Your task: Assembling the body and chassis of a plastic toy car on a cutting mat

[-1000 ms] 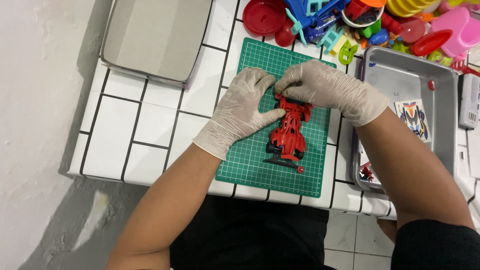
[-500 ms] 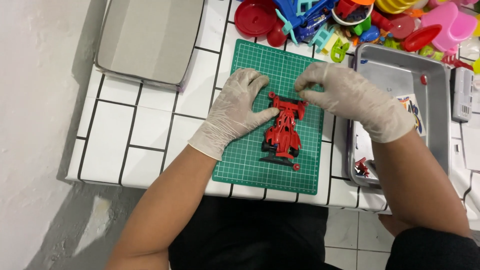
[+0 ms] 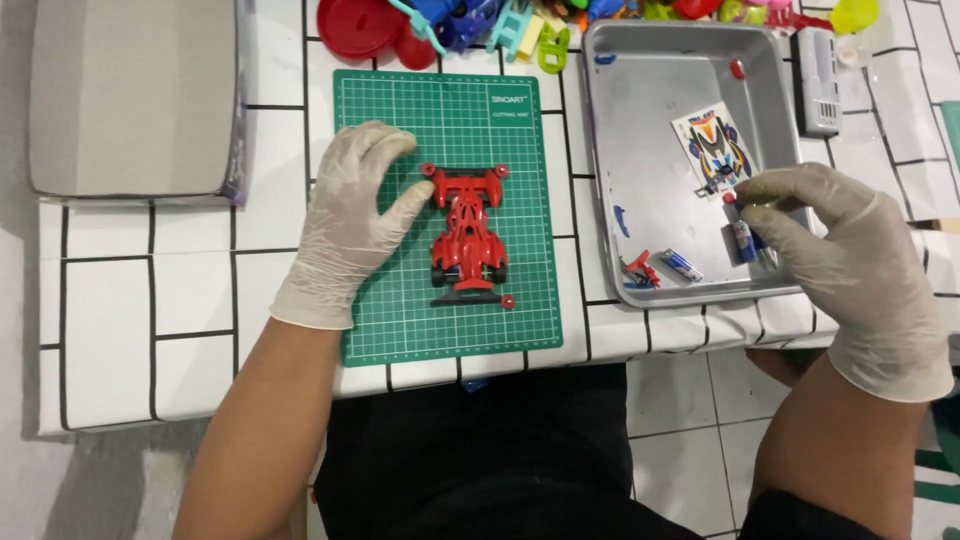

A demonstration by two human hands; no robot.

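While the person's dark lap fills the bottom of the view, both gloved forearms reach up over the edge of the white tiled table; the left hand lies flat with its fingers loosely spread on the green cutting mat, holding nothing, its thumb just touching the left side of the red toy race car; the car stands on the middle of the mat, nose toward the person, its wide rear wing with small rollers at the far end, so it lies directly to the right of that hand; well apart to the right, the right hand hovers over the near right corner of the metal tray, its thumb and forefinger pinched together on a small red-tipped part, the other fingers curled; inside the tray, just left of that hand, lie a few small red and blue pieces, and farther up a sticker sheet printed with a car body; beyond the mat sits a heap of colourful plastic toys; at the far left rests a grey flat box; at the far right a small white device lies beside the tray.
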